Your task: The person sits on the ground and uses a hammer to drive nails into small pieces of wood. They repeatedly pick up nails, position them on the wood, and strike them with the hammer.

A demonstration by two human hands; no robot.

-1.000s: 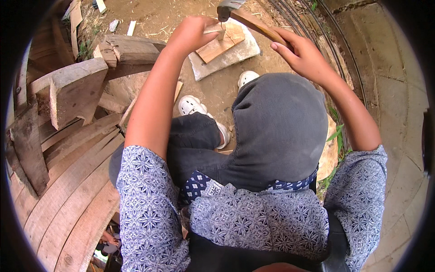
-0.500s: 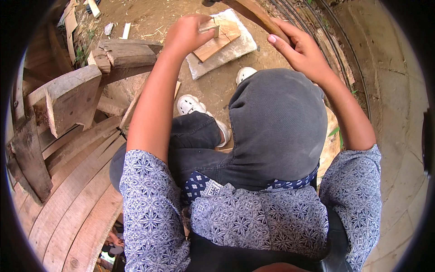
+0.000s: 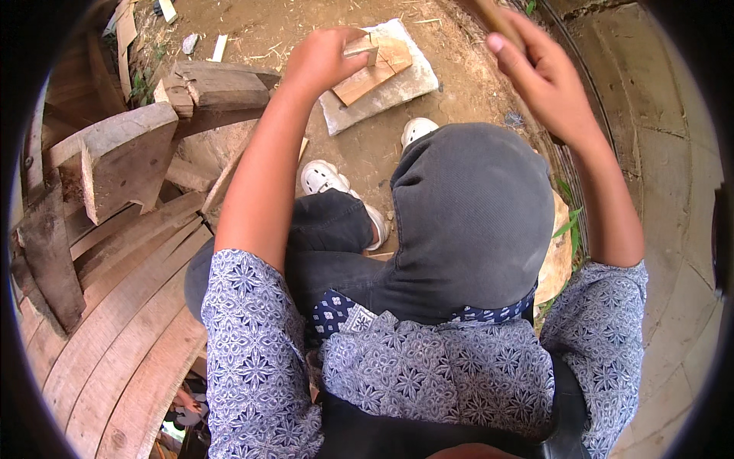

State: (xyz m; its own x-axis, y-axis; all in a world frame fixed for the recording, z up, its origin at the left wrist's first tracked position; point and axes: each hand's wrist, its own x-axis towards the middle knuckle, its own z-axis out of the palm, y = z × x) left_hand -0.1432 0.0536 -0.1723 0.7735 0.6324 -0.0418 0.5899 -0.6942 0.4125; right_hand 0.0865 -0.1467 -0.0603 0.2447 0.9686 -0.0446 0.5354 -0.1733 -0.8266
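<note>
My left hand (image 3: 323,63) is closed on a small wood block (image 3: 364,52), held on edge over a flat piece of wood (image 3: 380,75). That flat piece lies on a pale stone slab (image 3: 423,82) on the ground in front of my feet. Raised at the upper right, my right hand (image 3: 552,88) grips a curved wooden handle (image 3: 489,15). The handle's far end runs out of the picture at the top, so whatever it carries is hidden.
On the left stand a heavy timber frame (image 3: 115,149) and a curved stack of planks (image 3: 130,336). Wood scraps (image 3: 220,48) and shavings lie on the dirt. A pale wall-like surface (image 3: 665,191) runs along the right. Another person's hand (image 3: 186,399) shows at the lower left.
My right hand has lifted the handle up and to the right, away from the slab. My left hand stays on the wood block; the view has shifted slightly.
</note>
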